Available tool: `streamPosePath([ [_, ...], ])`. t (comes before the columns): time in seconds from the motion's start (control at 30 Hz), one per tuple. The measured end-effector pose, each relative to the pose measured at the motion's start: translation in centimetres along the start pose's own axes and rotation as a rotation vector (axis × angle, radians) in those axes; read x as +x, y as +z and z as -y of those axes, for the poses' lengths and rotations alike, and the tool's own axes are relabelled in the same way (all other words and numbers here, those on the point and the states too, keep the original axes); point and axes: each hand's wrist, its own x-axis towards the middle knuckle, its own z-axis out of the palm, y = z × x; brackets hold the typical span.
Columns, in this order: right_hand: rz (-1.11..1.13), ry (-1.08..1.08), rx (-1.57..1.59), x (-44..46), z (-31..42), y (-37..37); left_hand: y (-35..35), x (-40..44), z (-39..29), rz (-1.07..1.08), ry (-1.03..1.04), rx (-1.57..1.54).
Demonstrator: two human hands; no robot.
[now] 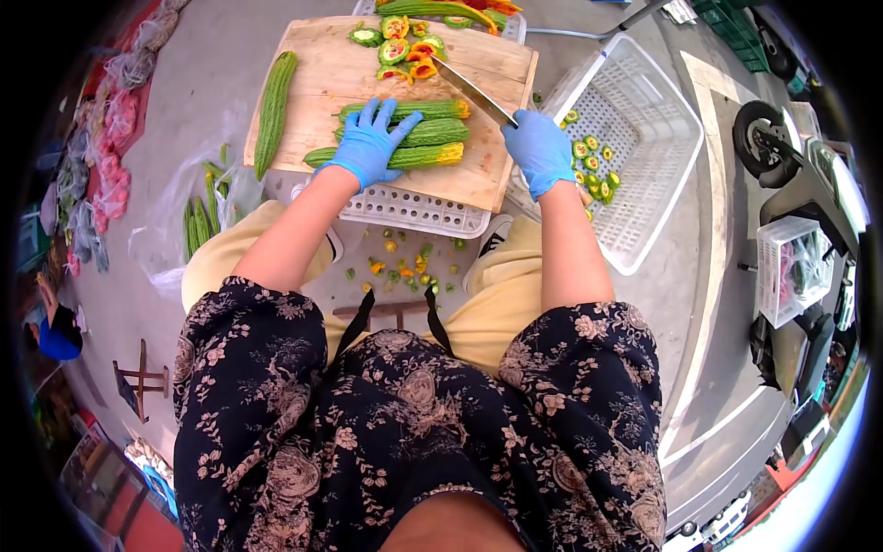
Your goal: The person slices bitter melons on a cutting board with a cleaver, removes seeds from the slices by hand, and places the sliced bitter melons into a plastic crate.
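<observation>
Well, the left hand (370, 145) has a blue glove on, and its fingers are spread apart. They lie on top of three bumpy green gourds (432, 134), which sit side by side on a wooden board (317, 78). The right hand (539, 149) has a blue glove too, and its fingers are curled tight around the handle end of a big knife (476, 94). The blade slants over the board, and its tip is near some cut pieces (394, 51), green and orange. I can't tell if it touches them. One more gourd (275, 115) lies by the board's left edge. A white basket (676, 138) on the right has little green pieces (597, 172) in it.
</observation>
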Motion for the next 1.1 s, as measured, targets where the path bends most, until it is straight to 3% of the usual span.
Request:
streamPosePath([
  [0.2, 0.138, -0.092, 0.033, 0.0, 2.2, 0.7, -2.3, -0.8, 0.3, 0.104, -0.029, 0.011],
  [0.3, 0.136, -0.117, 0.002, 0.2, 3.3, 1.0, -0.5, -0.2, 1.0, -0.029, 0.055, -0.038],
  [0.4, 0.152, -0.108, 0.014, 0.8, 3.7, 1.0, -0.5, -0.4, 1.5, -0.001, 0.056, -0.111],
  [0.6, 0.138, -0.064, 0.056, 1.0, 4.2, 0.0, 0.0, -1.2, 1.3, 0.031, -0.165, -0.161],
  [0.8, 0.109, -0.171, 0.07, 0.6, 4.2, 3.1, 1.3, -1.0, 0.2, -0.142, -0.134, -0.145],
  [1.1, 0.113, -0.168, 0.073, 1.0, 4.8, 3.0, 0.9, 0.1, -1.7, -0.025, -0.225, -0.154],
])
